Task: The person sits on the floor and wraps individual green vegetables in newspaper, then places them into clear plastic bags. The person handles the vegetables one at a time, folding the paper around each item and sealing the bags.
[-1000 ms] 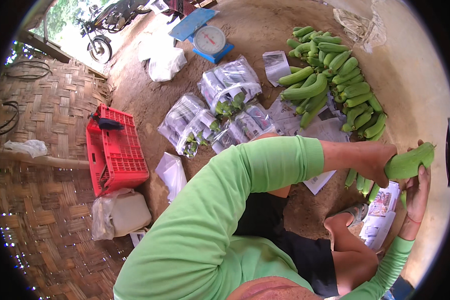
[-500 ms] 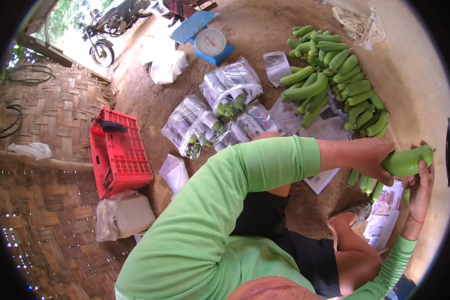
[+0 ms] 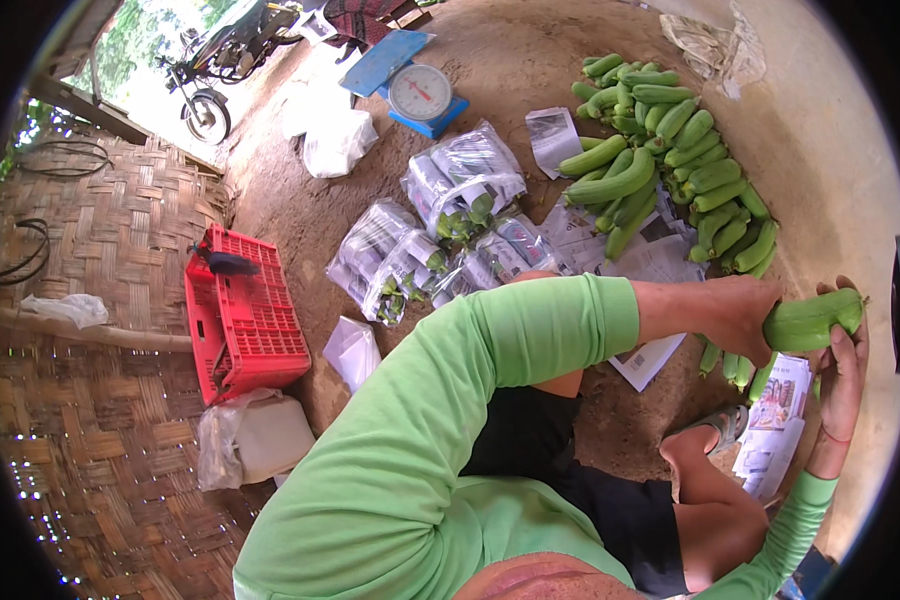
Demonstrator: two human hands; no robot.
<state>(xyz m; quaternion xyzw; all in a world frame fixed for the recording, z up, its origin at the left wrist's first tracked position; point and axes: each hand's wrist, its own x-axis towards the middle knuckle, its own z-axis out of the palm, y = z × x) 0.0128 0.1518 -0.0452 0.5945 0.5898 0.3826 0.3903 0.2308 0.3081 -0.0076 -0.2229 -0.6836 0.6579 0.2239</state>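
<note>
A plump green gourd [image 3: 815, 319] is held up at the far right, close to the wall. My left hand [image 3: 746, 316] grips its left end, fingers and thumb wrapped round it. At the other end, my right hand [image 3: 844, 388] has its fingers closed on the gourd from below and behind. A big heap of similar green gourds [image 3: 660, 125] lies on the ground beyond my left forearm. Several more gourds [image 3: 732, 368] lie below my left hand, partly hidden. Beside them a stack of newspaper sheets [image 3: 773, 430] rests near my right wrist.
Clear plastic bags of paper-wrapped gourds [image 3: 467, 178] stand mid-floor. Behind them is a blue dial scale [image 3: 420, 92]. A red plastic crate [image 3: 255, 315] is tipped against the woven wall [image 3: 90, 390] at left. A motorcycle [image 3: 210, 110] stands at the far left; a plain wall [image 3: 840, 160] borders the right.
The gourd has turned slightly between my hands, and my right fingers have shifted a little on it. Both hands keep hold. The whole view has moved slightly.
</note>
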